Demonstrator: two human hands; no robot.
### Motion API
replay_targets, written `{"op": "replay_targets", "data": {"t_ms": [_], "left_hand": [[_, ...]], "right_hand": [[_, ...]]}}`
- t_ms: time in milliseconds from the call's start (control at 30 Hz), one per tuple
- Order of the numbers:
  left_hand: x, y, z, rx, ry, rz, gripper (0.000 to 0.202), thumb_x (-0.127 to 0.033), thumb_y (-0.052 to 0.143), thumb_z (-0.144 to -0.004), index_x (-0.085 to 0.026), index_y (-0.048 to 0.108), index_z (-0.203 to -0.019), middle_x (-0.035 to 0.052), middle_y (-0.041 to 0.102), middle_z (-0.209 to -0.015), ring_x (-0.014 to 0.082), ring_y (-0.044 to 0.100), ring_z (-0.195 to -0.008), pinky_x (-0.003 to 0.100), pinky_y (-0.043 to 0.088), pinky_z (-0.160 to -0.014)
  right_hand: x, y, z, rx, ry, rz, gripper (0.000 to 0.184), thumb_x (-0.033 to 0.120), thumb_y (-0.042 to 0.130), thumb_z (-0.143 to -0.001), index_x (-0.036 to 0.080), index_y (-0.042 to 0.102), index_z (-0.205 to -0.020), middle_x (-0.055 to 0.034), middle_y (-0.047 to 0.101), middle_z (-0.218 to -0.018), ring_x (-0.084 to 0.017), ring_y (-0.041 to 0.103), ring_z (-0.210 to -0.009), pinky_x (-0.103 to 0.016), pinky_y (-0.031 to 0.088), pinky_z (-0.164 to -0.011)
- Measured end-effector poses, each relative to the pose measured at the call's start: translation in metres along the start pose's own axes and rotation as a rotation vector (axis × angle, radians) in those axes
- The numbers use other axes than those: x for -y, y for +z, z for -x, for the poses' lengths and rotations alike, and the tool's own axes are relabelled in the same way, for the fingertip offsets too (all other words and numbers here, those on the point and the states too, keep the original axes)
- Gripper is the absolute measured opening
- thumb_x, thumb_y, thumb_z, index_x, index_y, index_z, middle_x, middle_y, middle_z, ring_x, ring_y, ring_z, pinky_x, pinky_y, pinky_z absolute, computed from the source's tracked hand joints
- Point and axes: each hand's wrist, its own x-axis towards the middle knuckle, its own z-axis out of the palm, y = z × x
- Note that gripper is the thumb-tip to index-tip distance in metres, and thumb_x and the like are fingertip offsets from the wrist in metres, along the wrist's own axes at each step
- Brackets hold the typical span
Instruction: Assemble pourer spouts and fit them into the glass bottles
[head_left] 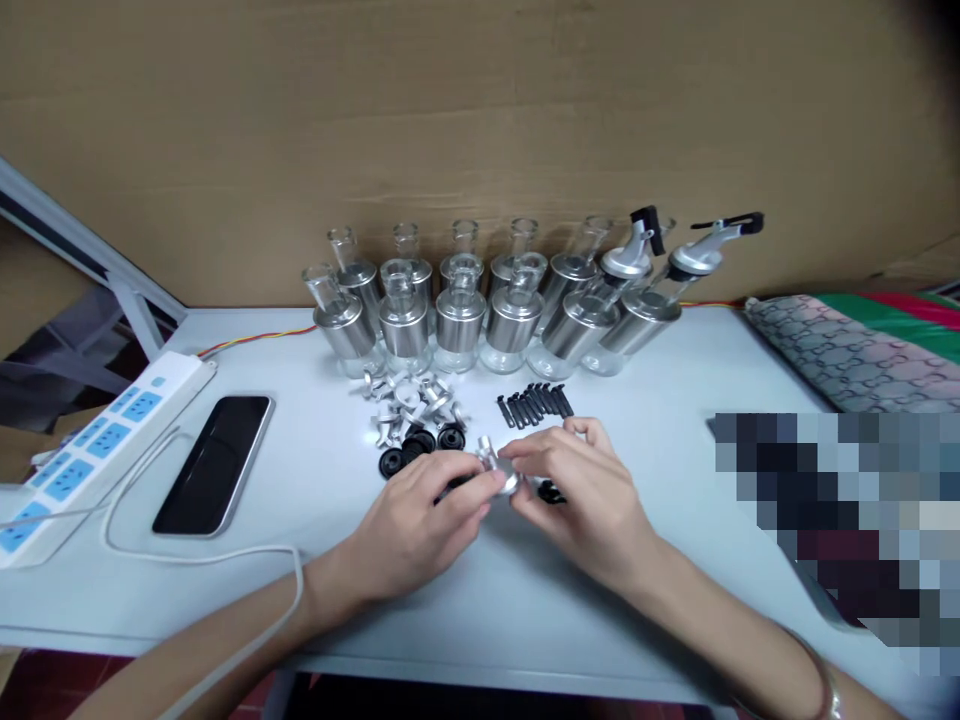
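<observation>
Near the middle of the table, my left hand (427,515) and my right hand (589,495) both pinch one silver pourer spout (507,478), its narrow neck pointing up. Just beyond my left hand lies a heap of similar silver spouts (416,400). Black round stoppers (391,462) sit between that heap and my left fingers. Past my right hand is a row of small black levers (534,402). Some black rings (551,491) lie partly hidden under my right hand.
Glass bottles with metal sleeves (460,320) stand in two rows at the back; two on the right carry pourers (696,258). To the left are a phone (214,465), a white power strip (105,440) and a cable (247,550). A patterned cushion-like item (847,350) lies at right.
</observation>
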Motion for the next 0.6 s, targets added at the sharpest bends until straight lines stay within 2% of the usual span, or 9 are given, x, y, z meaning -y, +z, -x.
{"op": "replay_targets", "data": {"t_ms": [67, 200, 333, 500, 600], "left_hand": [[0.001, -0.001, 0.001, -0.002, 0.006, 0.000, 0.026, -0.010, 0.046, -0.091, -0.018, 0.052, -0.114, 0.0065, 0.064, -0.095, 0.0158, 0.063, -0.086, 0.028, 0.055, -0.074], [0.004, 0.000, 0.003, -0.037, 0.012, 0.111, 0.019, -0.007, 0.048, -0.089, -0.015, 0.055, -0.104, 0.0079, 0.067, -0.090, 0.0158, 0.064, -0.081, 0.027, 0.055, -0.072], [0.005, 0.000, 0.001, -0.065, -0.043, 0.198, 0.015, -0.004, 0.050, -0.085, -0.017, 0.054, -0.091, 0.0049, 0.069, -0.082, 0.0129, 0.064, -0.072, 0.024, 0.053, -0.067], [0.004, -0.003, -0.001, -0.076, -0.021, 0.167, 0.015, -0.003, 0.049, -0.085, -0.018, 0.052, -0.087, 0.0026, 0.071, -0.080, 0.0117, 0.067, -0.070, 0.033, 0.050, -0.082], [0.004, -0.002, 0.001, -0.073, -0.023, 0.165, 0.015, -0.003, 0.049, -0.086, -0.018, 0.051, -0.088, 0.0025, 0.073, -0.081, 0.0108, 0.068, -0.069, 0.032, 0.049, -0.082]], "right_hand": [[0.006, 0.000, 0.001, 0.013, -0.041, 0.008, 0.017, 0.005, 0.055, -0.083, 0.020, 0.049, -0.082, -0.0028, 0.072, -0.077, -0.016, 0.066, -0.067, -0.035, 0.036, -0.068], [0.014, -0.005, 0.000, 0.022, -0.109, -0.026, 0.012, 0.010, 0.056, -0.087, 0.020, 0.054, -0.091, -0.0008, 0.071, -0.073, -0.015, 0.064, -0.066, -0.035, 0.036, -0.068], [0.013, -0.006, -0.001, 0.048, -0.140, -0.046, 0.008, 0.019, 0.060, -0.089, 0.018, 0.056, -0.096, -0.0033, 0.073, -0.079, -0.017, 0.065, -0.072, -0.035, 0.037, -0.067], [0.004, -0.006, -0.002, 0.036, -0.060, -0.098, 0.013, 0.014, 0.058, -0.089, 0.014, 0.057, -0.102, -0.0067, 0.072, -0.083, -0.018, 0.063, -0.076, -0.035, 0.040, -0.068], [0.001, -0.005, -0.003, 0.048, -0.060, -0.108, 0.012, 0.012, 0.057, -0.089, 0.016, 0.059, -0.101, -0.0060, 0.072, -0.083, -0.018, 0.062, -0.078, -0.035, 0.041, -0.070]]}}
